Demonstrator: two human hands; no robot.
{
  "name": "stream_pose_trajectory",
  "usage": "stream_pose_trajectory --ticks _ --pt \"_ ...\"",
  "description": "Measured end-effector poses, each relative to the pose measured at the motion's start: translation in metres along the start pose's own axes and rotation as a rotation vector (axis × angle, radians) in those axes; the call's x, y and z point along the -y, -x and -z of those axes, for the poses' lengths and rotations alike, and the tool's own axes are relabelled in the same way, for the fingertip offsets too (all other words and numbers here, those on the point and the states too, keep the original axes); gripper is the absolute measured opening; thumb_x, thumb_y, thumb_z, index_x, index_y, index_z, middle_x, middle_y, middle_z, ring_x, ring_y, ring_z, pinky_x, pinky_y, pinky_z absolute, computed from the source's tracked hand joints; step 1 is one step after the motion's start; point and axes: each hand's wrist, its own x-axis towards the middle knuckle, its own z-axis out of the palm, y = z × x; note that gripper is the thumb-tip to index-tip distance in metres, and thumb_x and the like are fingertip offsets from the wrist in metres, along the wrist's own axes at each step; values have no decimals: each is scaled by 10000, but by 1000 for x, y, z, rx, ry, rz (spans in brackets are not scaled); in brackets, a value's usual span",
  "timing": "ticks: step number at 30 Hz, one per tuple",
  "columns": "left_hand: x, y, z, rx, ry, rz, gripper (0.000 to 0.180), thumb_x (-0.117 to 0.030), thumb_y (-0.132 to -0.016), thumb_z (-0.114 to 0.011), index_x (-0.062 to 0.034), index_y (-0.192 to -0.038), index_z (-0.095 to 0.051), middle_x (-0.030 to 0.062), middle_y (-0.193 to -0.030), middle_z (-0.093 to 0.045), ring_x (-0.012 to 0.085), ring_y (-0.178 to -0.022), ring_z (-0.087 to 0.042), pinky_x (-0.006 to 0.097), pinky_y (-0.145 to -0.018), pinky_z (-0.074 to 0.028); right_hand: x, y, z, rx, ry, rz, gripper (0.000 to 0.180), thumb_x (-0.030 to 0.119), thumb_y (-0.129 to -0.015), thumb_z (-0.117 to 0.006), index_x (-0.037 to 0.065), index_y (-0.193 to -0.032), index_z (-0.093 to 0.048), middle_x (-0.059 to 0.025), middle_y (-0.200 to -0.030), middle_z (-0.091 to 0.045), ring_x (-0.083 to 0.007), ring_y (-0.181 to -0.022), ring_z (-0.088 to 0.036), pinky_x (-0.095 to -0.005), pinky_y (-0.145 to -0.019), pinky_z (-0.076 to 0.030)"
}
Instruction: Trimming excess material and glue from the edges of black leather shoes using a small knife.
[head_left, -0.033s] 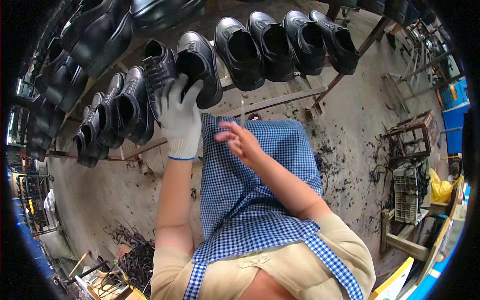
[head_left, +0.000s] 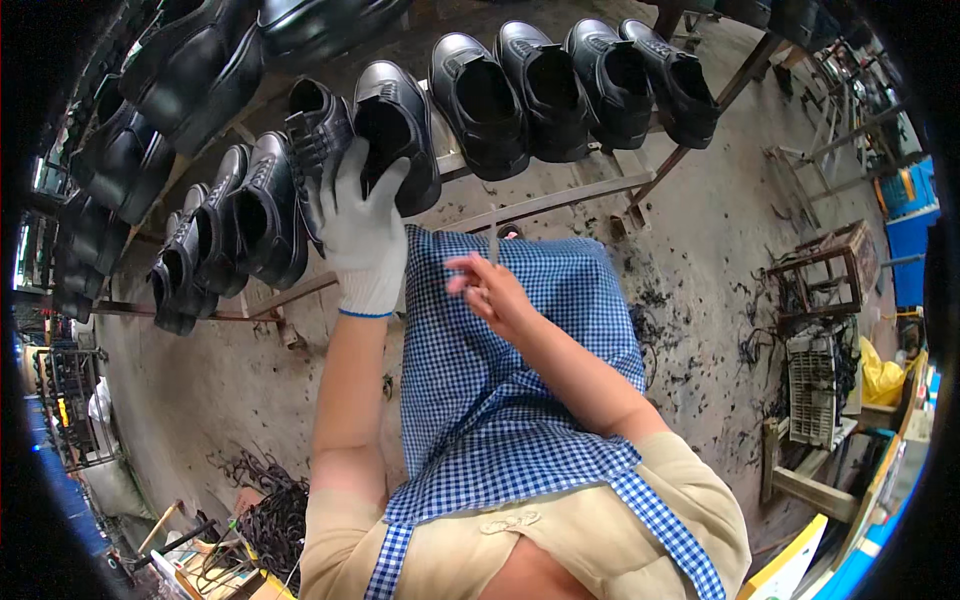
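Note:
My left hand (head_left: 365,225), in a white knit glove with a blue cuff edge, reaches up to the shoe row with its fingers spread. Its fingertips overlap the heel of a black lace-up shoe (head_left: 393,85); whether they press on it I cannot tell. Left of that stands a narrower black shoe (head_left: 318,120), partly behind the glove. Bare and somewhat blurred, my right hand (head_left: 492,292) hovers over the apron, fingers partly curled. A thin pale blade-like tool (head_left: 493,243) sticks up from it; its lower part is hidden in the hand.
More black shoes (head_left: 480,110) line the metal rack (head_left: 560,205) both ways, with others (head_left: 190,80) higher at left. My blue checked apron (head_left: 500,380) covers my front. Black scraps (head_left: 650,320) litter the floor. A dark tangle (head_left: 275,520) lies lower left; a wooden stool (head_left: 825,270) stands right.
My right hand has shifted slightly to the right with the thin tool. The left glove has moved a little right and up, its fingers still spread near the shoe's heel.

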Motion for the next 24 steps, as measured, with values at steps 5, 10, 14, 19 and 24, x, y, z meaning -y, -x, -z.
stream_pose_trajectory --ticks 5,10,14,19,24 --pt "-50 -40 -19 -5 299 -57 435 -168 -737 -679 -110 -1154 -572 131 -1240 -528 330 -1163 -509 485 -1011 -401 24 29 27 -134 291 199 313 298 -1009 -443 40 -1076 -607 -32 -777 -622 -27 -438 -382 -181 -395 -282" --pt "-54 -69 -47 82 46 -207 317 -298 -789 -662 -70 -1010 -651 115 -1160 -598 299 -1105 -558 433 -921 -465 69 32 20 -255 351 449 283 264 -1004 -467 58 -1163 -578 -14 -935 -594 -44 -593 -470 -180 -492 -346" --pt "-81 -45 -4 152 430 -172 268 -299 -825 -665 -31 -833 -663 134 -896 -657 329 -944 -616 421 -815 -497 80 46 29 -206 479 653 342 168 -1002 -444 39 -1318 -458 -29 -942 -563 -41 -544 -404 -177 -464 -306" --pt "-98 17 82 218 1024 187 220 -170 -835 -682 31 -919 -647 173 -935 -655 313 -940 -636 393 -837 -481 57 114 10 123 689 911 1128 217 -603 -915 67 -1482 -224 -129 -1471 -340 -232 -1337 -374 -353 -1075 -307" --pt "-82 60 116 309 1550 727 288 -166 -854 -652 64 -1025 -623 132 -1034 -658 199 -956 -619 306 -840 -480 57 138 -14 182 581 650 1105 435 -649 -860 64 -1481 -235 -104 -1330 -449 -219 -1230 -458 -355 -1023 -362"
